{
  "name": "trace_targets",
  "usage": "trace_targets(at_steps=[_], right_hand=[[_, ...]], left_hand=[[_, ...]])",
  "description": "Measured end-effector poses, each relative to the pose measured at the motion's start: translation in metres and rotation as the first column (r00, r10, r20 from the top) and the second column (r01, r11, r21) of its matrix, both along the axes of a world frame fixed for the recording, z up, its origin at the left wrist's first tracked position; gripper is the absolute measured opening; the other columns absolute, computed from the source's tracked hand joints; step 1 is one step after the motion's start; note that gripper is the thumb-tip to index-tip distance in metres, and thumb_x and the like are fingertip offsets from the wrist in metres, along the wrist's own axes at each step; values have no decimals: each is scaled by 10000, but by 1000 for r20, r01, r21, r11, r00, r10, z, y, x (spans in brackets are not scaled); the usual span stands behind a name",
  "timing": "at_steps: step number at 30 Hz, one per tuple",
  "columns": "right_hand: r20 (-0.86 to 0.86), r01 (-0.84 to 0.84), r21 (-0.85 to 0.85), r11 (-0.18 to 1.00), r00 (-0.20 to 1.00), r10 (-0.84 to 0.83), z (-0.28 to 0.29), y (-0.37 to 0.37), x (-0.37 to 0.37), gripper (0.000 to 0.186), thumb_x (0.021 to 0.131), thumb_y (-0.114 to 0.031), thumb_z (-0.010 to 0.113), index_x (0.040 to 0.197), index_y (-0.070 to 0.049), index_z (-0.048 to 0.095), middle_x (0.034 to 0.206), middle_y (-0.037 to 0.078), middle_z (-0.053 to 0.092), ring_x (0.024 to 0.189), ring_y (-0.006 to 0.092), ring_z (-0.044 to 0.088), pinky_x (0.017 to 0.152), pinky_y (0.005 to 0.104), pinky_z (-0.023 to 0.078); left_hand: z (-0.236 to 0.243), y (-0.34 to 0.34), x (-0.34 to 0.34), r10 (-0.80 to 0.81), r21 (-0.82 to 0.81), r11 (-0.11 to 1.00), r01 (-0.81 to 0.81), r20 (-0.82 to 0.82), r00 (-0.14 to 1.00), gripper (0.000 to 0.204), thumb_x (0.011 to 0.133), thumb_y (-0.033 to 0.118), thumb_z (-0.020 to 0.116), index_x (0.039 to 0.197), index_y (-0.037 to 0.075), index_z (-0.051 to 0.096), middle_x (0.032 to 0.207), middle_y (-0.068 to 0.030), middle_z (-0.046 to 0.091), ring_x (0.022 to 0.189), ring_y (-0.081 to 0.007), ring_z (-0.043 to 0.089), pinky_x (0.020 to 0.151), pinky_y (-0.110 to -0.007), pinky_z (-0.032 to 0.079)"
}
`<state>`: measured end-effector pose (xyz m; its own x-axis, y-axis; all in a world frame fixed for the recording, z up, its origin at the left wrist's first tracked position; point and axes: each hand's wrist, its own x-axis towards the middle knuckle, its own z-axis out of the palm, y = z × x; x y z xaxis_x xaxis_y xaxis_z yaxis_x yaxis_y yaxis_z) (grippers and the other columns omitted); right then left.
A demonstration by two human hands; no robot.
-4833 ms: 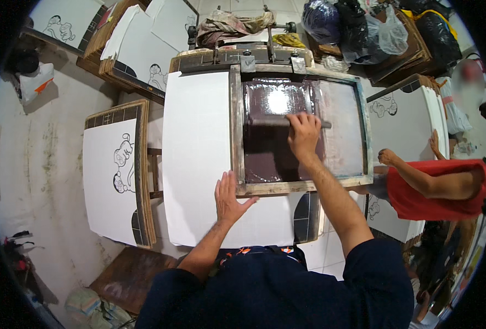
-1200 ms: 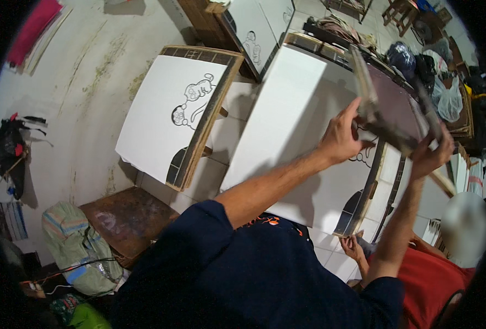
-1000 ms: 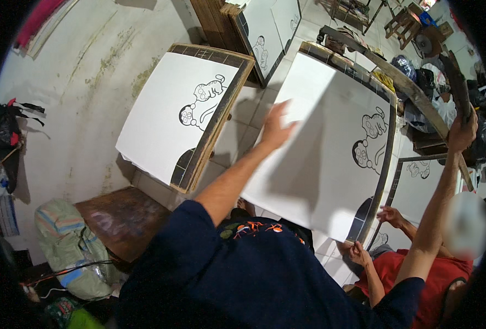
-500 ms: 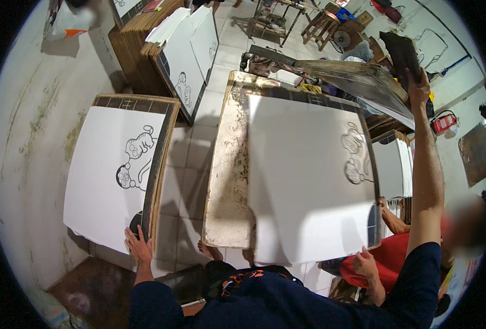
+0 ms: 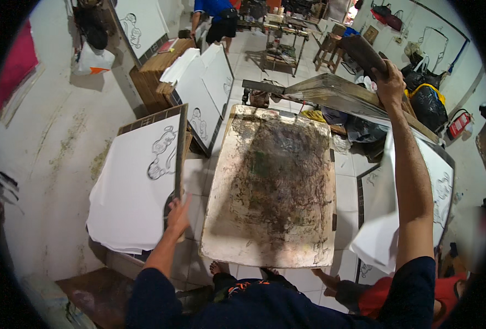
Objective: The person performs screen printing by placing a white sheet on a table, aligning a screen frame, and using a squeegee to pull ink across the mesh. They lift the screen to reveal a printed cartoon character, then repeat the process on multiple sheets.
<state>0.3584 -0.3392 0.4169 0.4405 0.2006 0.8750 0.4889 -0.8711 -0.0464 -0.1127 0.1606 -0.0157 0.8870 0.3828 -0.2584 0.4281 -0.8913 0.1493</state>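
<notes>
My left hand [image 5: 176, 220] grips the right edge of a dark-edged board [image 5: 180, 148], fingers on top and thumb outside. The board tilts above the left stack and carries a white sheet [image 5: 130, 192] with a black line drawing of cartoon animals. My right hand [image 5: 390, 83], raised high at the far right, is closed round a dark, flat squeegee [image 5: 363, 54]. Beside it a framed mesh screen [image 5: 330, 90] stands lifted on a hinged bar [image 5: 263, 86]. Between my arms lies a stained, paint-crusted printing table [image 5: 221, 219]. Whether my right hand also touches the screen frame is unclear.
At right, a person in red [image 5: 394, 296] is near another board [image 5: 446, 159] with a drooping white sheet [image 5: 377, 236]. Stacked boards [image 5: 147, 90] stand far left. Farther off are a person in blue [image 5: 215, 11], a rack [image 5: 281, 49] and a stool [image 5: 330, 52].
The board with the white sheet has left the printing table and is now at the right. My left hand has moved up the left board's edge, and that board has tilted.
</notes>
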Motion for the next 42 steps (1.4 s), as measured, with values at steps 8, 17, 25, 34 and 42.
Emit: trace_targets(at_steps=[8, 17, 25, 34, 42], right_hand=[[34, 27, 10, 1000, 999, -28, 10, 12, 16, 378, 949, -353, 731, 1308, -257, 667, 1234, 49, 684, 1182, 325, 622, 988, 543, 444], [-71, -82, 165, 983, 993, 94, 39, 28, 0, 279, 874, -277, 785, 1095, -136, 692, 1125, 115, 702, 1140, 349, 626, 965, 507, 459], [-30, -58, 154, 986, 998, 64, 26, 26, -18, 399, 846, -279, 800, 1222, -195, 698, 1226, 83, 694, 1187, 325, 613, 992, 495, 458], [-41, 10, 144, 989, 999, -4, 15, 23, -18, 434, 871, -249, 773, 1294, -187, 701, 1227, 133, 705, 1197, 358, 624, 1034, 502, 468], [-94, -8, 155, 988, 995, 23, 32, 23, 13, 485, 870, -266, 790, 1308, -91, 678, 1270, 187, 692, 1229, 374, 630, 1046, 457, 497]], left_hand=[[59, -284, 115, -275, 30, 959, 283, -163, 948, 922, 878, 210, 660, 1677, 158, 204, 1461, -416, 489, 1227, -633, 563, 988, -690, 506], [-2, -319, -22, -3, -282, 956, 79, 263, 965, 601, 887, 322, 778, 1417, 92, 611, 1423, -244, 603, 1387, -414, 514, 1139, -521, 424], [-36, -116, -183, 766, -444, 633, -633, 244, 595, 675, 835, 552, 837, 1145, -22, 663, 1078, -233, 734, 995, -400, 708, 876, -478, 558], [2, -125, -84, 549, -468, 797, -381, 302, 779, 686, 744, 497, 918, 1090, -37, 658, 1005, -216, 751, 955, -401, 724, 862, -478, 556], [0, -119, -55, 511, -454, 809, -372, 232, 828, 737, 737, 507, 916, 1114, -57, 627, 1034, -257, 734, 988, -431, 709, 890, -505, 541]])
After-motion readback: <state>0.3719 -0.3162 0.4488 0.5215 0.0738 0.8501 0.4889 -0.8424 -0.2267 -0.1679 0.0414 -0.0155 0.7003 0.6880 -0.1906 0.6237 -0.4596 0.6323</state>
